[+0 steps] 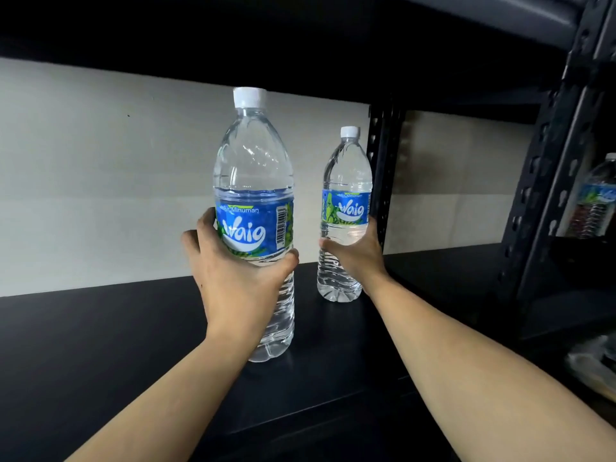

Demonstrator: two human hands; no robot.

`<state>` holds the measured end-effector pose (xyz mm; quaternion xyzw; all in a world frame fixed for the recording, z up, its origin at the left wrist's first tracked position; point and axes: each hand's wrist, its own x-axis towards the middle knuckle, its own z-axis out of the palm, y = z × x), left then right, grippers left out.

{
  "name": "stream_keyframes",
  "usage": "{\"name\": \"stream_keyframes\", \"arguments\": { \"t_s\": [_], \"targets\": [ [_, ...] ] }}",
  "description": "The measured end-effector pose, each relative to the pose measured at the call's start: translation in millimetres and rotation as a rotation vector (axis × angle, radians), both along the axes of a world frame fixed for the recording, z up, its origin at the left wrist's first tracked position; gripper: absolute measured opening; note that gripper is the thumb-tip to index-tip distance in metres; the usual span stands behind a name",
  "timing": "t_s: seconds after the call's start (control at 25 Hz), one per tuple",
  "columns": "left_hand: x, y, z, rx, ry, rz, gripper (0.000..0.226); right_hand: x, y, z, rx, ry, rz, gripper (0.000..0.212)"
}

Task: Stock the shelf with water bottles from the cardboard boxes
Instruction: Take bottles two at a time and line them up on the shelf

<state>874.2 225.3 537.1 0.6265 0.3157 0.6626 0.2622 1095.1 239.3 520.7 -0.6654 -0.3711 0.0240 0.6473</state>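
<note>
- Nearest, my left hand (233, 271) grips the near water bottle (255, 181), long axis vertical.
- Right hand (356, 255) grips the far water bottle (346, 181), standing rearward-right on the shelf (100, 345).

Far-right bottle (598, 198), blurred, edge-cropped.

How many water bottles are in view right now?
3: the near bottle gripped by the left hand; the far bottle by the right hand; a third bottle beyond the right upright. Others may be hidden.
</note>
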Motion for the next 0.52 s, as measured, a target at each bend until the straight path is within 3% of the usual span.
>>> {"name": "stream_keyframes", "arguments": {
  "t_s": [0.12, 0.28, 0.52],
  "targets": [
    [-1.0, 4.2, -4.1, -0.004, -0.015, 0.015, 0.092, 0.9, -0.8, -26.4, -0.024, -0.025, 0.002, 0.093],
    [0.3, -0.2, -11.5, 0.006, -0.030, 0.030, 0.092, 6.2, -1.7, -57.9, -0.131, -0.025, -0.092, 0.075],
    [0.7, -3.2, -10.4, 0.004, -0.035, 0.014, 0.091, 25.8, 22.5, -47.8, -0.228, 0.015, -0.065, 0.070]
  ]
}}
